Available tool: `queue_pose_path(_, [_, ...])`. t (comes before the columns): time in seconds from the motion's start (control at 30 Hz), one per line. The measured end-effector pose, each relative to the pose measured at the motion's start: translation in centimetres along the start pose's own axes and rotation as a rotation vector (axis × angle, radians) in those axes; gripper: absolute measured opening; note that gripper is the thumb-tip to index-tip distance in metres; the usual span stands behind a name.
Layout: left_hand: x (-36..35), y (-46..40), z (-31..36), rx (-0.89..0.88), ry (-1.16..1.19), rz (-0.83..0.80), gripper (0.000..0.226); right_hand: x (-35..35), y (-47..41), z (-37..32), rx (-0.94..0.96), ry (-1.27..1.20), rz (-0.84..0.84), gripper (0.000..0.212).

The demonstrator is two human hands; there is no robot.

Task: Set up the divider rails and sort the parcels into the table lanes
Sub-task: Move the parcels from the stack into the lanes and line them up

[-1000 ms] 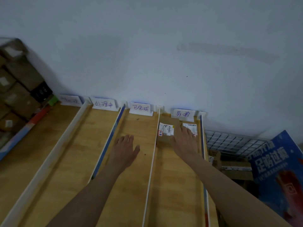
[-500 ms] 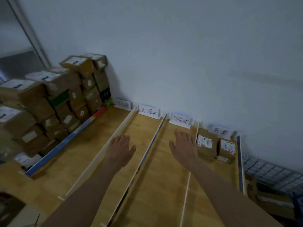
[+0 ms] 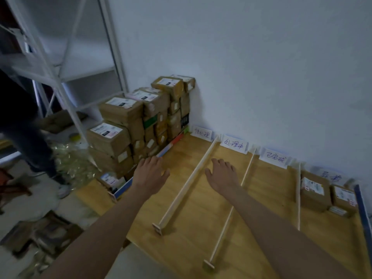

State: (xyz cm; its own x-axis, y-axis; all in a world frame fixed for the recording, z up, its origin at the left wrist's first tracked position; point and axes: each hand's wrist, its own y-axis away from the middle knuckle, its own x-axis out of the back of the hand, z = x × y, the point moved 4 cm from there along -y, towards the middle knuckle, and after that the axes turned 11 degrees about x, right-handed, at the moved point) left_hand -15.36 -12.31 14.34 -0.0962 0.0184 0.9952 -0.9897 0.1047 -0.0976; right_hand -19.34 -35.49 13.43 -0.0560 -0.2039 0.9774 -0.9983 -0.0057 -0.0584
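Note:
A wooden table (image 3: 193, 234) is split into lanes by thin divider rails (image 3: 187, 186), with white handwritten labels (image 3: 234, 144) along the wall. Two brown parcels (image 3: 315, 195) sit side by side in the far right lane. A tall stack of brown parcels (image 3: 141, 121) stands at the table's left end. My left hand (image 3: 150, 175) hovers open over the leftmost lane, close to the stack. My right hand (image 3: 221, 175) hovers open above the second lane. Neither hand holds anything.
A blue rail (image 3: 363, 214) borders the table's right edge, and a blue-and-white strip (image 3: 141, 174) borders the left. A white metal shelf frame (image 3: 66, 63) stands at the left. A person's legs (image 3: 30, 141) are beside it. Boxes and wrapping litter the floor.
My view has swung left from the right lane to the parcel stack. My right hand left the parcels in the right lane; both hands moved left, open and empty.

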Motion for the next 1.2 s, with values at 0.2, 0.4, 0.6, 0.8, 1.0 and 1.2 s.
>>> queue_pose_path(0.2, [2.4, -2.8, -8.6, 0.082, 0.022, 0.029, 0.055, 1.1, -5.5, -8.7, 0.082, -0.034, 0.014, 0.047])
queue_pose_path(0.4, [3.9, -8.2, -14.7, 0.155, 0.012, 0.088, 0.045, 1.1, -12.9, -14.4, 0.162, -0.117, 0.051, 0.044])
queue_pose_path(0.6, [3.6, -15.0, -19.6, 0.196, -0.056, 0.062, 0.061, 0.9, -20.6, -18.5, 0.169, -0.188, 0.039, 0.048])
queue_pose_path(0.8, [3.9, -21.0, -22.9, 0.203, -0.010, 0.114, 0.061, 1.2, -27.3, -21.7, 0.135, -0.292, -0.004, 0.052])
queue_pose_path(1.0, [4.4, -26.9, -25.9, 0.243, 0.129, 0.133, 0.060, -0.1, -32.9, -23.6, -0.036, -0.557, -0.055, 0.053])
queue_pose_path(1.2, [4.1, -31.5, -27.3, 0.242, 0.364, 0.050, 0.067, -0.4, -34.6, -25.4, -0.193, -0.768, -0.024, 0.051])
